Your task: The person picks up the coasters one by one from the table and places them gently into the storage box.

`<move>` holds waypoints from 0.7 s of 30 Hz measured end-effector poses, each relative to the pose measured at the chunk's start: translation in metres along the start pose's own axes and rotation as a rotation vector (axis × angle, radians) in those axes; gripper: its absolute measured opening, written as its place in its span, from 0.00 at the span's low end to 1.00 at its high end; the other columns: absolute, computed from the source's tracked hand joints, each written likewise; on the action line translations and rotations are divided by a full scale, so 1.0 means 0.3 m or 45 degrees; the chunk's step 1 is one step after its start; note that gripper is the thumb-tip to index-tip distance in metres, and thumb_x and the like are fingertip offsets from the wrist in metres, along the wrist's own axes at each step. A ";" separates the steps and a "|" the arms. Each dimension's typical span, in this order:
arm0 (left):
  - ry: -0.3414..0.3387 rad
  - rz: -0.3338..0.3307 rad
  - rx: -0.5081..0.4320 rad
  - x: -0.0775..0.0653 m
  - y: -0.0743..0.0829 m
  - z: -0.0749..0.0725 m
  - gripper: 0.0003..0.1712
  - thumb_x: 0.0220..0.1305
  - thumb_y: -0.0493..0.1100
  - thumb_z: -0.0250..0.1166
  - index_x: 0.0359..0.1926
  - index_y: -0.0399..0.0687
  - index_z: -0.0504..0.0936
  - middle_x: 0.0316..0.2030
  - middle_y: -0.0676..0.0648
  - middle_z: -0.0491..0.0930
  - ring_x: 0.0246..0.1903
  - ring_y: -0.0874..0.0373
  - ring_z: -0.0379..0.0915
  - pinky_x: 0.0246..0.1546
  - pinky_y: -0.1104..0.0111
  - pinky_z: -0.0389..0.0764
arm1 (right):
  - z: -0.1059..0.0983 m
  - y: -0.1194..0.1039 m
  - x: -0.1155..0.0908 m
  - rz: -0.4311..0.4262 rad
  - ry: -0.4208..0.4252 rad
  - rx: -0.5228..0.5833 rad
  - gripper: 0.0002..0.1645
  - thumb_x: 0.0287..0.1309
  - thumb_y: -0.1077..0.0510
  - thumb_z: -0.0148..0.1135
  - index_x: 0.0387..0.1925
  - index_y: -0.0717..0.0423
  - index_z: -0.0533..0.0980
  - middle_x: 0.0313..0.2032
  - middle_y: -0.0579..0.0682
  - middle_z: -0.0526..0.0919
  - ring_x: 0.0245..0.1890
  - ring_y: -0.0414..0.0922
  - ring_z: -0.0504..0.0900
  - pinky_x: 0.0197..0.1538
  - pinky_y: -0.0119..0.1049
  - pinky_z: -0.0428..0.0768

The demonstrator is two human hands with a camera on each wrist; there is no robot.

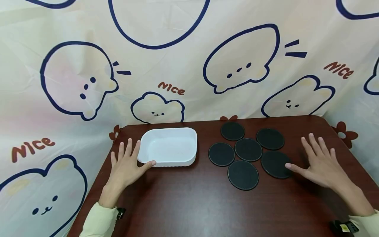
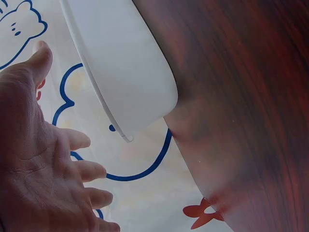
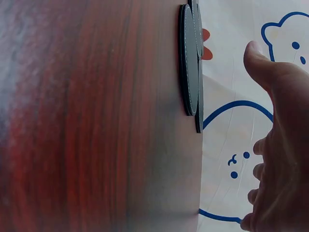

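Observation:
My left hand [image 1: 126,168] has its fingers spread beside the near left corner of a white rectangular tub [image 1: 168,161] with rounded corners. In the left wrist view, a gap shows between that hand [image 2: 43,159] and the tub's wall [image 2: 125,72]. Several round black coasters with stitched rims lie flat in a cluster right of the tub, among them a middle coaster [image 1: 248,149] and a front coaster [image 1: 243,175]. My right hand [image 1: 322,168], fingers spread and holding nothing, hovers beside the rightmost coaster [image 1: 275,164]; its thumb overlaps that coaster's edge in the head view.
The dark reddish-brown wooden table [image 1: 189,204] has a rounded far right corner. Behind and beside it hangs a pale cloth [image 1: 195,105] printed with cartoon bears, flowers and lettering. A dark strap [image 1: 344,227] sits at my right wrist.

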State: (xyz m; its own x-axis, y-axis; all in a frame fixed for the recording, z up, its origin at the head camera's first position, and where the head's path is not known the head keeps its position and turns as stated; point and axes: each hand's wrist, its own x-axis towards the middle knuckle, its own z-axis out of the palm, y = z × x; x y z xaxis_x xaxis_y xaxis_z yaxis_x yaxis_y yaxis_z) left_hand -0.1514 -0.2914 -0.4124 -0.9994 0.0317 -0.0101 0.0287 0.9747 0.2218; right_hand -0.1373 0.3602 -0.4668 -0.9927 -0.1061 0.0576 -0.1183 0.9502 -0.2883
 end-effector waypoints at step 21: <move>-0.049 0.076 -0.229 0.014 -0.037 0.009 0.72 0.62 0.71 0.74 0.87 0.39 0.44 0.85 0.27 0.39 0.84 0.25 0.32 0.76 0.22 0.46 | 0.009 -0.017 0.037 -0.079 -0.068 0.207 0.77 0.56 0.32 0.79 0.87 0.60 0.42 0.85 0.70 0.43 0.82 0.76 0.50 0.66 0.86 0.62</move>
State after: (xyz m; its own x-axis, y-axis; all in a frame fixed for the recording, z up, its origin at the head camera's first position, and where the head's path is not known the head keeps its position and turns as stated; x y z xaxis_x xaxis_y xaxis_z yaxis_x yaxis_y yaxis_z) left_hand -0.1559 -0.3016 -0.4175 -0.9946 0.0999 -0.0282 0.0808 0.9156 0.3940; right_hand -0.1479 0.3533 -0.4672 -0.9828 -0.1824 0.0303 -0.1771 0.8818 -0.4371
